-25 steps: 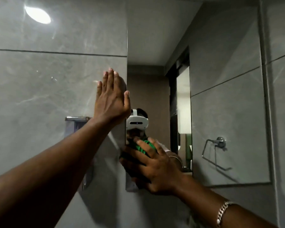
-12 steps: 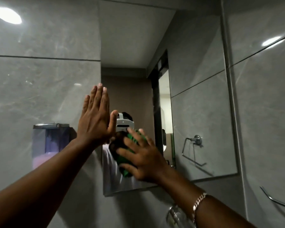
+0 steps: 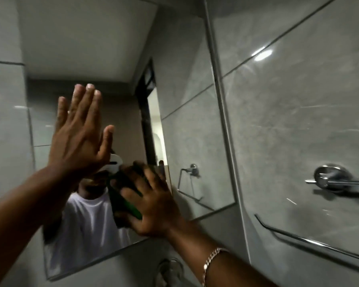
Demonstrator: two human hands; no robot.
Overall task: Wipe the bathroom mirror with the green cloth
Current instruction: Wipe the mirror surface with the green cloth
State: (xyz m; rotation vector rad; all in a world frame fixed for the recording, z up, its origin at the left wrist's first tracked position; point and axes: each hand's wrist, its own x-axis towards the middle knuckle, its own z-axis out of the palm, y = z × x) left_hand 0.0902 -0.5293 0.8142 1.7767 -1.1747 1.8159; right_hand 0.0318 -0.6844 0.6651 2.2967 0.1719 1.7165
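Observation:
The bathroom mirror point(image 3: 187, 125) hangs on the grey tiled wall and fills the middle of the view. My right hand point(image 3: 151, 200) presses the green cloth point(image 3: 125, 200) flat against the lower middle of the glass; most of the cloth is hidden under my fingers. My left hand point(image 3: 81, 133) is raised with fingers straight and apart, palm toward the mirror's left part, holding nothing. I cannot tell whether it touches the glass. The mirror reflects a person in a white shirt.
A chrome towel ring point(image 3: 330, 180) and a chrome rail point(image 3: 311, 243) are fixed to the right-hand tiled wall. A chrome tap fitting point(image 3: 170, 268) sits below the mirror's lower edge. Grey tiles point(image 3: 6, 125) border the mirror on the left.
The view has swung right, so the mirror now fills the middle and the soap dispenser has left the frame. My right hand with the cloth has slid rightward across the glass; my left hand followed from the wall.

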